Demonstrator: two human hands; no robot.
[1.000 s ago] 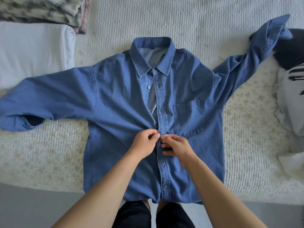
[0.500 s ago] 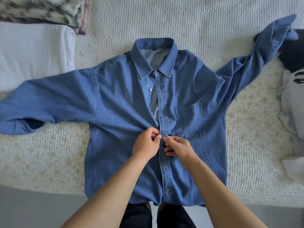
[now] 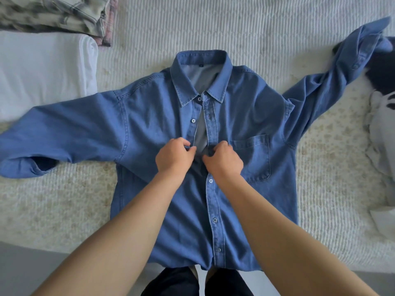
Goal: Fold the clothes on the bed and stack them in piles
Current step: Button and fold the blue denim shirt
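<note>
Pinching the 2 front edges of the denim shirt (image 3: 149, 129), we are working at its middle, level with the top of the chest pocket (image 3: 252, 159). Our left hand (image 3: 174, 157) is closing thumb and fingers on the button-side edge, and our right hand (image 3: 223, 160) is clamping the buttonhole placket just beside it; the 2 hands are sitting close together with a narrow gap of grey lining between them. Whether a button is between our fingers, we cannot tell.

We are seeing the shirt lying face up and spread flat on the bed (image 3: 235, 28), collar toward the far edge and hem hanging slightly over the near edge. Below our hands 3 buttons are showing fastened down the placket; above them the front is lying open, with 1 loose button on the left edge and another at the collar. The left sleeve is stretching out toward the bed's left edge, and the right sleeve is angling up toward the far right corner, its cuff resting against a dark garment (image 3: 382, 77).

At the far left corner a folded white cloth (image 3: 42, 71) is lying flat, with a folded plaid garment (image 3: 55, 13) just beyond it. Along the right edge a pale crumpled garment (image 3: 382, 129) is waiting unfolded.
</note>
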